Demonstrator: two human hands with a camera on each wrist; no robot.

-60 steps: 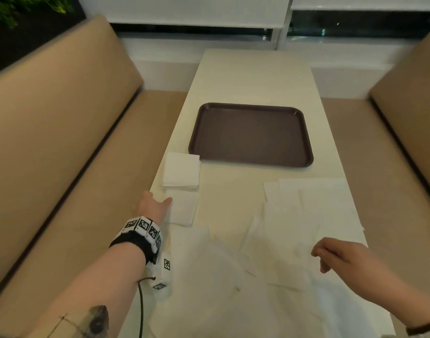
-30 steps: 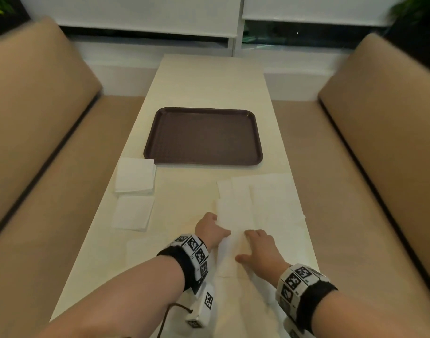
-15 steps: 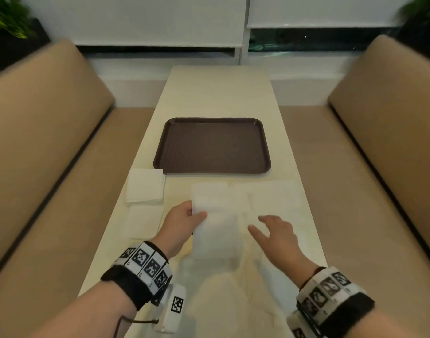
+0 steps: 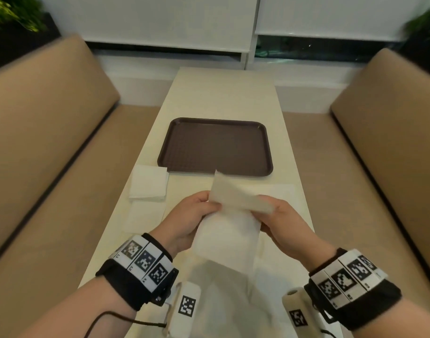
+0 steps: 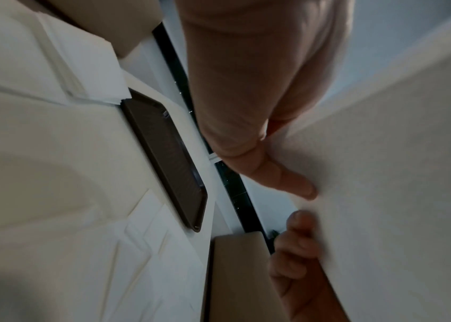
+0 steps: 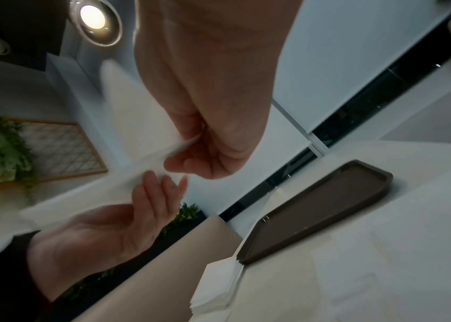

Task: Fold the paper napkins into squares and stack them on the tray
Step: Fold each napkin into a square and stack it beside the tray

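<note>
- White paper napkin [image 4: 230,230], unfolded and long, is held up above the counter [image 4: 223,98] between both hands; its top end flops over toward the right, and its lower part hangs down toward the person.
- Left hand [image 4: 188,215] pinches the napkin's upper left edge, fingers [image 4: 204,196] curled round the paper; in the left wrist view the thumb [image 5: 285,180] presses flat on the sheet.
- Right hand [image 4: 284,223] grips the upper right edge, its fingers narrow and closed on the paper; the right wrist view shows the thin edge caught between thumb and fingertips [image 6: 174,165].
- Dark brown plastic tray [image 4: 215,146] lies flat on the counter beyond the hands, with nothing on it.
- Stack of folded napkin squares [image 4: 149,182] sits on the counter just beside the tray's near left corner; the right wrist view shows several layers in it.
- One more folded square [image 4: 144,217] lies flat on the counter just nearer the person than the stack.
- More unfolded napkins [image 4: 275,193] are spread on the counter under and to the right of the hands, overlapping one another.
- Both wrists wear black bands with black-and-white square markers [image 4: 144,261].
- Tan upholstered benches [image 4: 50,142] run along both sides of the counter, and white roller blinds [image 4: 170,20] hang at the far end.
</note>
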